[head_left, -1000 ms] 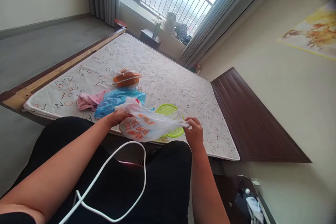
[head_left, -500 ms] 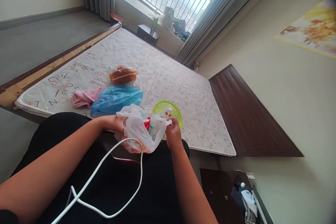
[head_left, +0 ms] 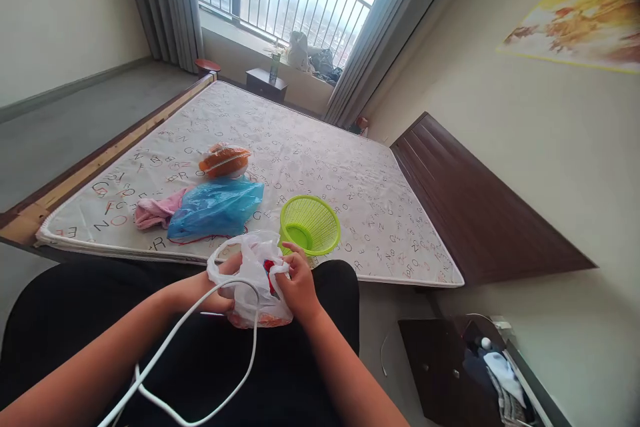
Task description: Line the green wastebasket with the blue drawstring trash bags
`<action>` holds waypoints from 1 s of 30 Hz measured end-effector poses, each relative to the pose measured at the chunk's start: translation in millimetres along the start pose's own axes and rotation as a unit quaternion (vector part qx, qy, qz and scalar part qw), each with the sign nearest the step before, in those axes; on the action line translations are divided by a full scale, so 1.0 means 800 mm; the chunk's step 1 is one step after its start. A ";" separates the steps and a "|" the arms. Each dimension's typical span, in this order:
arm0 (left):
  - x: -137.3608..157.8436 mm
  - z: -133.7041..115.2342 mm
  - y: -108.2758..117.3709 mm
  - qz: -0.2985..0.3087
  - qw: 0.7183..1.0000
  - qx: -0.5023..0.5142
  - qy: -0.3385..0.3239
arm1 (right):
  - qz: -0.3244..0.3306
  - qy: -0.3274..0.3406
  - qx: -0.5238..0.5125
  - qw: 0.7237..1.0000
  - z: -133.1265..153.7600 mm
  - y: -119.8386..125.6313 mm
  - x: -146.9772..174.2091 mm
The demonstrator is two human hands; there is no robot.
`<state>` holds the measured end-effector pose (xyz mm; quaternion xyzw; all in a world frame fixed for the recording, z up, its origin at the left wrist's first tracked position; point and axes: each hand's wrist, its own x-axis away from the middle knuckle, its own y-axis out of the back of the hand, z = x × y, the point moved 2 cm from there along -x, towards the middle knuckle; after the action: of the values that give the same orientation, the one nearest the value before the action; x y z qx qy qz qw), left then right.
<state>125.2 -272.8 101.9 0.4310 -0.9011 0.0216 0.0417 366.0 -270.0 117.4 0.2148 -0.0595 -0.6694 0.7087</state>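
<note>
White plastic carrier bag [head_left: 245, 300], printed in orange near its base, is held above the wearer's lap, nearer the wearer than the lime-green plastic basket [head_left: 320, 223] and to its left. Largest is the mattress [head_left: 350, 193], pale and patterned with scattered letters, spreading out beneath the basket. A crumpled blue plastic bag [head_left: 215, 207] lies on it, left of the basket. Beyond that, farther from the wearer than the basket and to its left, sits an orange item in clear wrapping [head_left: 225, 161]. Farthest left of the basket is a folded pink cloth [head_left: 157, 210].

Both hands are on the carrier bag: the left hand [head_left: 207, 287] cups its left side, thumb and fingers set apart, while the right hand [head_left: 300, 283], just in front of the basket, pinches the opening's edge. Smallest, something red [head_left: 269, 267] shows in the opening.

The film looks soft, thin, slippery and easily torn; its contents' weight cannot be told. Gathered loop handles, with a palm underneath, should make the safest hold.
</note>
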 end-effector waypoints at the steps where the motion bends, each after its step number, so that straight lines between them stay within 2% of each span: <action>1: 0.001 0.008 -0.008 -0.010 1.000 0.027 -0.011 | -0.008 0.018 0.016 1.000 -0.004 0.001 0.006; 3: -0.004 0.021 -0.025 -0.052 0.996 0.069 -0.015 | -0.003 0.072 0.049 0.996 -0.010 0.001 0.018; 4: -0.009 0.026 -0.032 -0.091 0.993 0.071 -0.009 | 0.008 0.099 0.064 0.993 -0.011 0.000 0.022; 6: -0.020 0.028 -0.042 -0.172 0.984 0.037 0.007 | 0.025 0.138 0.084 0.987 -0.011 0.000 0.028; 7: -0.024 0.026 -0.046 -0.192 0.981 0.012 0.013 | 0.026 0.146 0.088 0.985 -0.011 0.001 0.029; 9: -0.029 0.020 -0.050 -0.172 0.984 -0.026 0.023 | 0.021 0.150 0.083 0.985 -0.009 0.004 0.029; 12: -0.022 0.016 -0.051 -0.067 0.995 -0.048 0.056 | 0.018 0.142 0.060 0.988 -0.010 0.006 0.028; 14: -0.011 0.020 -0.048 -0.030 0.994 -0.068 0.083 | 0.032 0.140 0.046 0.989 -0.014 0.002 0.029; 16: -0.001 0.028 -0.043 -0.040 0.989 -0.096 0.103 | 0.056 0.145 0.033 0.987 -0.017 -0.005 0.031; 19: 0.010 0.040 -0.032 -0.114 0.976 -0.139 0.123 | 0.085 0.153 -0.002 0.984 -0.019 -0.017 0.032; 22: 0.016 0.042 -0.020 -0.171 0.962 -0.182 0.108 | 0.087 0.146 -0.029 0.985 -0.015 -0.021 0.030; 26: 0.018 0.030 -0.018 -0.161 0.963 -0.202 0.072 | 0.102 0.133 -0.042 0.985 -0.005 -0.016 0.027; 30: 0.008 0.016 -0.036 -0.135 0.975 -0.168 0.057 | 0.127 0.134 -0.052 0.981 0.001 -0.004 0.033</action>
<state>142.7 -296.5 89.5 0.5332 -0.8216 -0.1117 0.1677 365.3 -295.7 112.0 0.2562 0.0444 -0.5413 0.7996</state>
